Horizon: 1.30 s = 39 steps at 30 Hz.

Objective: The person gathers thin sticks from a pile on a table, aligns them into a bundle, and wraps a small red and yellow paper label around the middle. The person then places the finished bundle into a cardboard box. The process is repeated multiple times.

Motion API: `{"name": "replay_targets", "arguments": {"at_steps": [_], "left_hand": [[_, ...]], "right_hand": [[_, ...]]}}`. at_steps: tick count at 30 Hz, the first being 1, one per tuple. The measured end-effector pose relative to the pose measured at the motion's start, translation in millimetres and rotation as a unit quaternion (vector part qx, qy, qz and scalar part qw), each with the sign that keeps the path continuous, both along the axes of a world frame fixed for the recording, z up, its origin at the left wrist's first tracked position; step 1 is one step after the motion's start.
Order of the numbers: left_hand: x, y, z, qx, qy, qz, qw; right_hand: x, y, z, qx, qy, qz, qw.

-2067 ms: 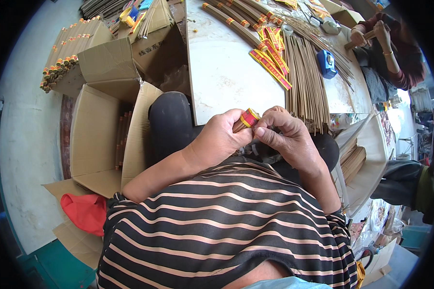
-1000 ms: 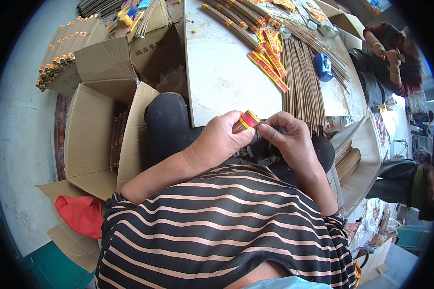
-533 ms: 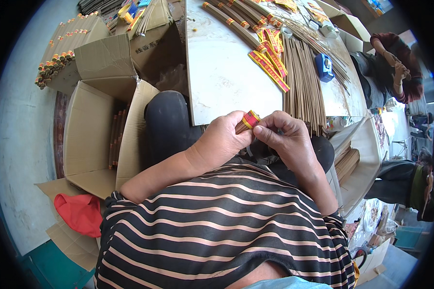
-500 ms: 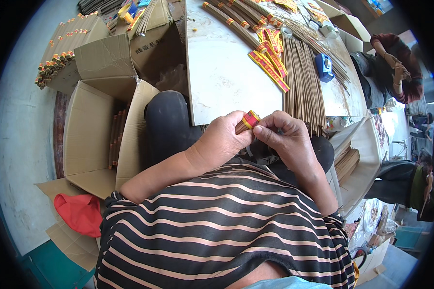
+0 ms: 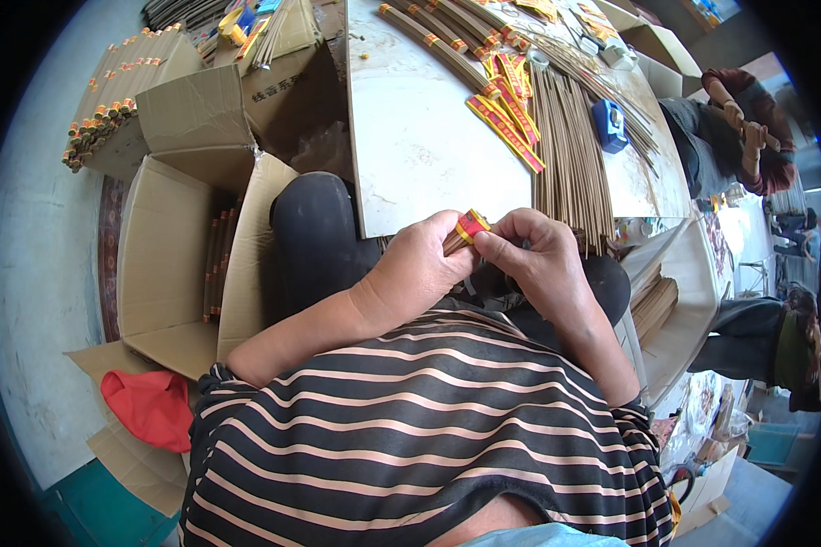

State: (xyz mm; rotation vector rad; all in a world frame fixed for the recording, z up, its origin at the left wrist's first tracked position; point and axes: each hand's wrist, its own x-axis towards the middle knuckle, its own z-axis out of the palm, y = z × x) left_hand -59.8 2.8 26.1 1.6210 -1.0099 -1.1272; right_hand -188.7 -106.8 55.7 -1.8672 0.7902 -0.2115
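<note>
Just in front of my body, my left hand (image 5: 420, 261) is wrapped around a bundle of thin brown incense sticks (image 5: 453, 242). A red and yellow paper band (image 5: 472, 225) circles the bundle near its upper end. The thumb and forefinger of my right hand (image 5: 540, 253) are pinched at the right edge of the band, touching it. The bundle's lower part is hidden by my hands. On the white table beyond lie loose red and yellow paper labels (image 5: 506, 132), next to a wide row of loose incense sticks (image 5: 566, 150).
Banded incense bundles (image 5: 438, 44) lie at the table's far side. A blue tape dispenser (image 5: 609, 126) stands right of the loose sticks. An open cardboard box (image 5: 169, 246) with several bundles is at my left, a red cloth (image 5: 146, 406) below it. Two other people are at the right.
My hands stay in nearly the same place; the right fingers have shifted slightly at the band's edge. At the right, a person's hands have moved a little.
</note>
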Motion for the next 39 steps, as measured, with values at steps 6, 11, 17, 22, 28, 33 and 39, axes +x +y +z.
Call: {"name": "replay_targets", "arguments": {"at_steps": [6, 11, 17, 22, 28, 33, 39], "left_hand": [[-1.5, -0.1, -3.8, 0.000, -0.001, 0.007, 1.000], [-0.7, 0.5, -1.7, 0.006, 0.026, -0.002, 1.000], [-1.8, 2.0, -6.5, -0.050, 0.083, 0.004, 0.995], [5.0, 4.5, -0.4, -0.046, 0.120, -0.043, 0.991], [3.4, 2.6, 0.4, -0.043, 0.156, -0.037, 0.986], [3.1, 1.8, -1.3, -0.051, 0.172, -0.024, 0.984], [3.4, 1.6, 2.0, -0.052, 0.163, -0.014, 0.985]], "right_hand": [[1.4, -0.8, 7.4, -0.100, 0.040, 0.017, 0.994], [1.4, -3.9, 12.4, -0.102, 0.083, 0.029, 0.991], [-0.9, -7.2, 9.7, -0.086, 0.058, 0.044, 0.994], [-2.2, -9.0, 7.0, -0.098, 0.033, 0.058, 0.993], [-4.2, -9.6, 1.7, -0.096, -0.014, 0.060, 0.993], [-3.5, -10.3, -4.1, -0.180, -0.053, 0.068, 0.980], [-1.3, -8.4, -9.2, -0.188, -0.084, 0.041, 0.978]]}}
